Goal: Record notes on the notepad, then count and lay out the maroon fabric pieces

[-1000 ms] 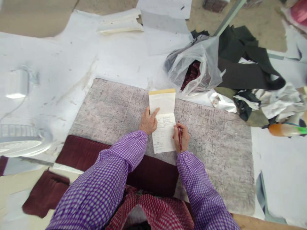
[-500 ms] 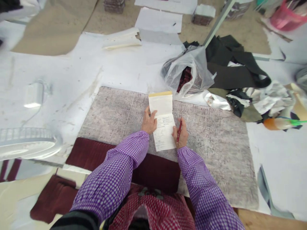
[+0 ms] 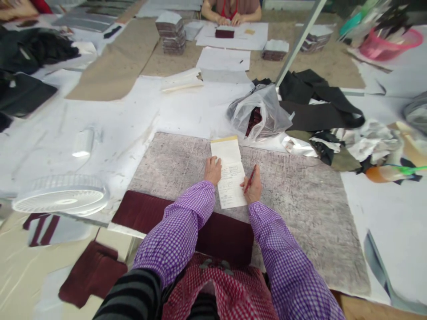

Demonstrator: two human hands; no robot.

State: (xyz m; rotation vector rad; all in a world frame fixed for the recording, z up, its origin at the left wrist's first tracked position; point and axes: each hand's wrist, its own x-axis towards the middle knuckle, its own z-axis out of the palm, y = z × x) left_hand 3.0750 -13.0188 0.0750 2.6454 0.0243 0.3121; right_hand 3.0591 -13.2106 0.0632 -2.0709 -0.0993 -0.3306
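A long, narrow notepad (image 3: 229, 153) with a yellow top binding lies on a mottled grey board. Handwriting covers part of its lower page, and the upper page looks blank. My left hand (image 3: 212, 170) is at the pad's left edge, its fingers bent over the margin and holding it. In my right hand (image 3: 254, 186) a red pen (image 3: 250, 180) is gripped, slanting across the fingers beside the pad's lower right edge. Dark maroon ribbed fabric (image 3: 230, 238) lies in front of me, partly under my left forearm.
Past the board (image 3: 310, 213) sits a clear plastic bag (image 3: 263, 111) with maroon pieces. Black strips (image 3: 320, 113) and foil scraps lie right of it. A white fan (image 3: 62, 195) stands left. Across the table, another person's hands (image 3: 230, 20) rest near stacked pieces (image 3: 171, 33).
The view has tilted up, bringing the other person into sight. My left fingers have drawn closer together at the pad's edge. The red pen leans more, and the visible writing looks different.
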